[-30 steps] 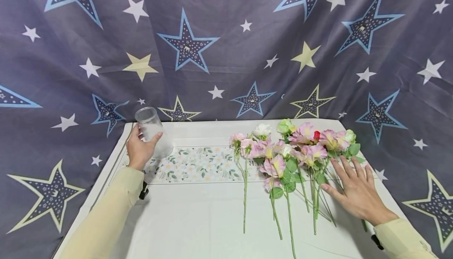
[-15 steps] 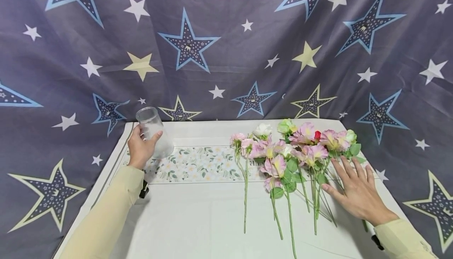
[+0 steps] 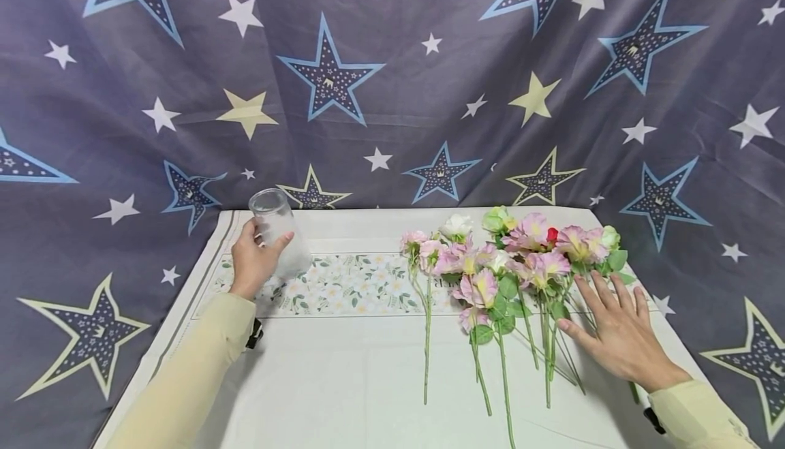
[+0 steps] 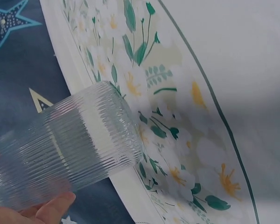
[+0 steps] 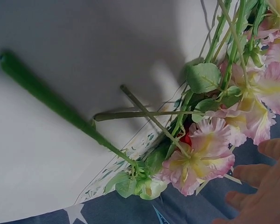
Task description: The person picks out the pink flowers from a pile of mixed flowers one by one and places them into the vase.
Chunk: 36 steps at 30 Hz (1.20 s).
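My left hand (image 3: pixel 257 261) grips a clear ribbed glass vase (image 3: pixel 283 241) around its side, near the back left of the table. In the left wrist view the vase (image 4: pixel 79 140) shows fine vertical ribs, its base close over the floral print. Fingers spread, my right hand (image 3: pixel 622 333) lies over the stems at the right end of a row of artificial flowers (image 3: pixel 478 289). Beside that hand, in the right wrist view, are a pink-and-yellow flower (image 5: pixel 196 161) and a thick green stem (image 5: pixel 56 100). The right palm's underside is hidden.
The white tablecloth (image 3: pixel 343 374) carries a floral printed band (image 3: pixel 356 285) along the back. A dark star-patterned curtain (image 3: pixel 392 95) hangs behind the table and down both sides. Long green stems (image 3: pixel 426 353) point toward the front edge.
My left hand has shifted the glass vase slightly to the right, and its rim tips a little more toward the camera. The right hand and flowers stay where they were.
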Tool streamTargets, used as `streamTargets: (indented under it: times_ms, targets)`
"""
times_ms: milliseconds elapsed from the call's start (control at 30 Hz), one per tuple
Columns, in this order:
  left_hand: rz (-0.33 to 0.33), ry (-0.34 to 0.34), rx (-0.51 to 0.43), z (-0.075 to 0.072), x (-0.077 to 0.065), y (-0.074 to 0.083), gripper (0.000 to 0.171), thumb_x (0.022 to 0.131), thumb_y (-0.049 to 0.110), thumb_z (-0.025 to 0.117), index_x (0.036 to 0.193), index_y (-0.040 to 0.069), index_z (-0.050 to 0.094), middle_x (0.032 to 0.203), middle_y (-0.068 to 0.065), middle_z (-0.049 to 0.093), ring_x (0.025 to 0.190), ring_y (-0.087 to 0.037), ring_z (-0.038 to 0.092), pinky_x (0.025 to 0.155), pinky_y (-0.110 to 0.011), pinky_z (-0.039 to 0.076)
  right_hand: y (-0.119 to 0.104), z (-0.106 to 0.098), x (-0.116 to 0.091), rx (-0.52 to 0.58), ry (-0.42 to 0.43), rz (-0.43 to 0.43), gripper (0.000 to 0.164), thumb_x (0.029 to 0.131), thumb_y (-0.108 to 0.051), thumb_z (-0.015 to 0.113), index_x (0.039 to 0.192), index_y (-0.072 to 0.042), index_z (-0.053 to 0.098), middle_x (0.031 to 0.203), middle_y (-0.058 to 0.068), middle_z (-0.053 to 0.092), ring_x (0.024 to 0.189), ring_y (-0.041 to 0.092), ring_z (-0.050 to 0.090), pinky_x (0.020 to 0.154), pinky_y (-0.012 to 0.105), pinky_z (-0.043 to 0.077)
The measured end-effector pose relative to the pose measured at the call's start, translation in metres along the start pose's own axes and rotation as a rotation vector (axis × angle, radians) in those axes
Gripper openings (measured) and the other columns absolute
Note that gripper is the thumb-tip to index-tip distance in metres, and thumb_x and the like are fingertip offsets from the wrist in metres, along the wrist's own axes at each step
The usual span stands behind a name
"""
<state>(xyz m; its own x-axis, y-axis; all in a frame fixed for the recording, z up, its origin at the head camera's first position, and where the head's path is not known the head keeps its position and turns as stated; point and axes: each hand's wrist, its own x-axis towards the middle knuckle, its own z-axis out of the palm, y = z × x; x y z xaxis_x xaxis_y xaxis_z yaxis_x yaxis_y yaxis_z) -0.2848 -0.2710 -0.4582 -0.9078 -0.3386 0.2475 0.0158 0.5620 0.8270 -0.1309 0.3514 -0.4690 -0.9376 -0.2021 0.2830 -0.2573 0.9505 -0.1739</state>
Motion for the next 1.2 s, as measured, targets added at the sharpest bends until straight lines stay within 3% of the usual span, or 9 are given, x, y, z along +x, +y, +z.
streamTargets:
  times_ms: [367,1200]
  targets:
    - [0.021,-0.046,-0.011,0.008,-0.013,0.009,0.077,0.091,0.032,0.08,0.152,0.004,0.041,0.148,-0.024,0.051,0.135,-0.044,0.051,0.109,-0.05,0.045,0.001,0.001,-0.001,0.002,0.0,-0.004,0.089,0.097,-0.054,0.061,0.165,-0.013,0.019,0.163,0.03,0.024,0.155,0.047,-0.003,0.117,0.062,-0.019]
    - [0.145,-0.211,-0.047,0.036,-0.049,0.037,0.079,0.09,0.031,0.081,0.151,0.001,0.041,0.144,-0.027,0.052,0.131,-0.043,0.054,0.105,-0.047,0.05,-0.003,0.001,-0.002,0.008,0.007,-0.009,0.089,0.097,-0.054,0.061,0.165,-0.014,0.018,0.164,0.029,0.023,0.154,0.047,-0.002,0.117,0.062,-0.019]
